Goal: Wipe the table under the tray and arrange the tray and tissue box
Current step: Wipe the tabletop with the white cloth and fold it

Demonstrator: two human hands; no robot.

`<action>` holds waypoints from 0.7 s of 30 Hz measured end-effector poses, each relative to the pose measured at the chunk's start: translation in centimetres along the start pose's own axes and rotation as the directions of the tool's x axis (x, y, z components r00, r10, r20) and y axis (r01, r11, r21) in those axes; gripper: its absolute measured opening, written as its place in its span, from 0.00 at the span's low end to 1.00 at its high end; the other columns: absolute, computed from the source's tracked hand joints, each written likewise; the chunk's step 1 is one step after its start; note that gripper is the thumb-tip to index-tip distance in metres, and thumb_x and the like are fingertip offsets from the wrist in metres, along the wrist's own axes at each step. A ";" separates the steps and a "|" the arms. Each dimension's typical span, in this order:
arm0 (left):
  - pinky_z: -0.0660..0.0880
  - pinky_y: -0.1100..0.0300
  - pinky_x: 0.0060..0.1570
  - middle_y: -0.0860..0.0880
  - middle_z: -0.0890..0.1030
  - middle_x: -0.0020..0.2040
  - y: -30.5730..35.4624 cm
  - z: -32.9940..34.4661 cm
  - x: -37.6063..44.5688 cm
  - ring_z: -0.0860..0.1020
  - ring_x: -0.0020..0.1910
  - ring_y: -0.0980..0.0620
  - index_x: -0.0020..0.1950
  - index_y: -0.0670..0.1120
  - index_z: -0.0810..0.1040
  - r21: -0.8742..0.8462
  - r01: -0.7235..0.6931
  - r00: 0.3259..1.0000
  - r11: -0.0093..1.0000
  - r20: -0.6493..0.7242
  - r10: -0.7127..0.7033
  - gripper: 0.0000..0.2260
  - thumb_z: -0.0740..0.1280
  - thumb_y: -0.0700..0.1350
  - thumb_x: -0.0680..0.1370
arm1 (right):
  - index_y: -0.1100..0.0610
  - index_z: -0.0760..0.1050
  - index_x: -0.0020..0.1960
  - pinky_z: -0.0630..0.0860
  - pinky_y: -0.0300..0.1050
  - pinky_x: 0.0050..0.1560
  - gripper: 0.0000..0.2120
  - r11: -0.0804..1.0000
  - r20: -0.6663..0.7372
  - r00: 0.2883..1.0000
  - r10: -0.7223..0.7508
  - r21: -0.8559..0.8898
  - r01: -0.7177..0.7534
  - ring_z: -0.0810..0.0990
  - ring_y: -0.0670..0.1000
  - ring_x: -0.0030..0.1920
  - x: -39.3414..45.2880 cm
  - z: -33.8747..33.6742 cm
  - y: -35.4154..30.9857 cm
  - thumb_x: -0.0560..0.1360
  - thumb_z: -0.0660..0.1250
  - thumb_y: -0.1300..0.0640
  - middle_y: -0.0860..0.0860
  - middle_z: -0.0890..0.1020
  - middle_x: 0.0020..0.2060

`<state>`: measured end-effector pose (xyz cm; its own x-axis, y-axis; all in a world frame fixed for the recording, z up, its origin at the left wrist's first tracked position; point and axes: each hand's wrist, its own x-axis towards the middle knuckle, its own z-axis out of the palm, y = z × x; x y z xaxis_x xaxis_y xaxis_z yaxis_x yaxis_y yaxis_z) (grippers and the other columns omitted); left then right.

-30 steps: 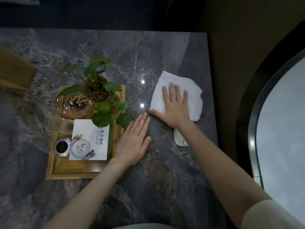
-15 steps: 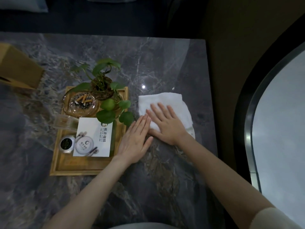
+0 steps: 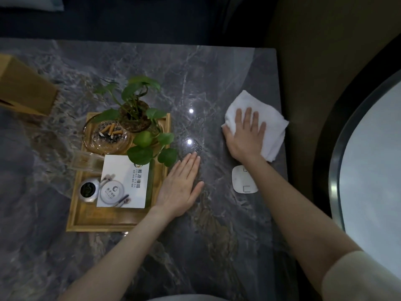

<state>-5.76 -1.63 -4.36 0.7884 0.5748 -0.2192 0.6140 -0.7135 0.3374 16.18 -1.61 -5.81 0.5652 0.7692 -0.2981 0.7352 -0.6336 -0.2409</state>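
A wooden tray (image 3: 86, 222) sits left of centre on the dark marble table (image 3: 195, 246). It carries a potted plant (image 3: 138, 118), a glass ashtray (image 3: 107, 135) with cigarette butts, a white card (image 3: 124, 181) and a small round tin (image 3: 87, 189). A wooden tissue box (image 3: 23, 88) stands at the far left edge. My left hand (image 3: 180, 187) lies flat with fingers apart against the tray's right side. My right hand (image 3: 246, 135) presses flat on a folded white cloth (image 3: 271, 135) near the table's right edge.
A small white rounded pad (image 3: 240, 181) lies on the table just below the cloth, partly under my right forearm. The table's right edge runs close past the cloth, with a curved pale surface (image 3: 373, 159) in a dark rim beyond it.
My right hand has slid the cloth from beside the tray out to the right edge of the table, uncovering the white pad. My left hand has stayed against the tray.
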 end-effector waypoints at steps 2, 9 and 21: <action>0.42 0.59 0.73 0.45 0.53 0.77 -0.1 0.0 0.0 0.46 0.74 0.53 0.74 0.41 0.46 0.010 -0.013 1.000 1.000 -0.025 0.014 0.32 0.36 0.60 0.76 | 0.52 0.40 0.76 0.36 0.56 0.73 0.32 0.999 -0.010 0.999 -0.048 -0.005 0.048 0.39 0.55 0.76 -0.9 0.6 -1.2 0.78 0.44 0.39 0.55 0.42 0.77; 0.43 0.58 0.73 0.45 0.54 0.76 -0.1 -0.2 -0.3 0.50 0.75 0.52 0.74 0.43 0.51 -0.037 -0.031 0.997 0.999 -0.074 0.028 0.28 0.47 0.55 0.77 | 0.53 0.40 0.76 0.38 0.54 0.74 0.30 0.894 0.100 0.901 -0.423 -0.114 0.433 0.41 0.54 0.76 -6.1 2.8 -3.6 0.75 0.36 0.44 0.54 0.45 0.77; 0.55 0.62 0.70 0.45 0.68 0.72 0.9 -2.7 -2.1 0.63 0.72 0.53 0.69 0.43 0.67 -0.498 0.089 0.995 0.863 0.014 -0.094 0.23 0.50 0.52 0.78 | 0.51 0.50 0.75 0.38 0.44 0.74 0.29 0.724 0.219 0.690 -0.690 0.171 0.669 0.45 0.45 0.75 -12.7 2.9 -1.0 0.76 0.42 0.42 0.48 0.53 0.76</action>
<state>-6.99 -2.40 -1.08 0.7274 0.6340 -0.2627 0.5809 -0.3650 0.7275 7.16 -11.00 -4.40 -0.1988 0.9497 -0.2420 0.8461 0.0417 -0.5313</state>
